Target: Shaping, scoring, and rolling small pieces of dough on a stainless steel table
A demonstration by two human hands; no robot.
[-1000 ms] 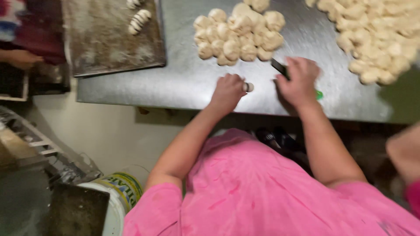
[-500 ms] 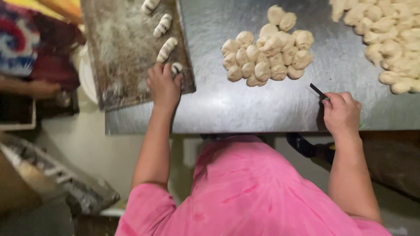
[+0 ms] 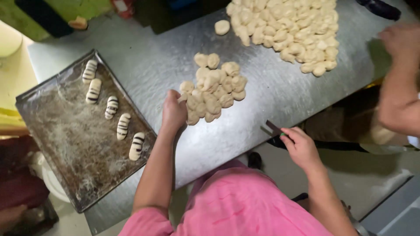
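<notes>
Under left hand (image 3: 173,112), dough piece (image 3: 182,97) mostly hidden.

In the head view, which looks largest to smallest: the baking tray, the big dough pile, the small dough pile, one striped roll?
1. Baking tray
2. Big dough pile, partly cut off by the top edge
3. Small dough pile, beside the left hand
4. Striped roll

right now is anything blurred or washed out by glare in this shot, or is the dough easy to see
Head view: the near dough pile and the scored pieces on the floured tray read sharply; soft glare sheens the steel table without hiding anything; the left hand and right hand are fairly crisp; another person's arm at the right edge is motion-blurred; the room's edges fall dark.
</notes>
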